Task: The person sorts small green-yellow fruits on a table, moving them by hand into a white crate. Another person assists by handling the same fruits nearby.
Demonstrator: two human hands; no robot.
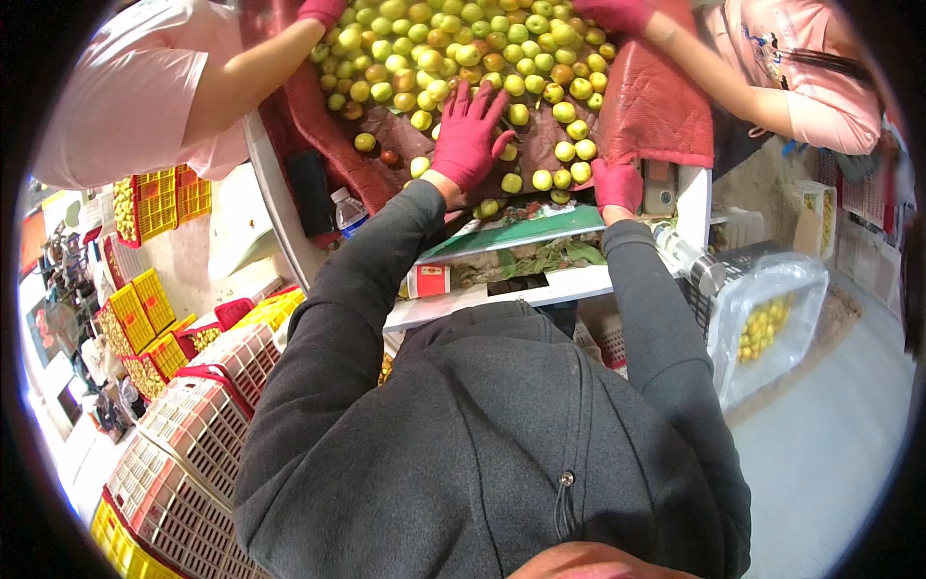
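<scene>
Yellow-green fruits that look like jujubes, some with brown patches, cover a sorting table lined with dark red cloth. My left hand, in a crimson glove, lies with spread fingers at the near edge of the pile, palm down. Its palm is hidden, but nothing shows gripped in it. My right hand, gloved likewise, rests at the padded red side cover, beside a few loose fruits. Its fingertips are partly hidden, so its grip is unclear. A green board runs along the table's near side, between my forearms.
Co-workers' gloved hands reach in from both sides. A plastic bottle and a red-and-white cup stand close by. At right is a plastic-lined crate holding fruit; stacked crates stand at left.
</scene>
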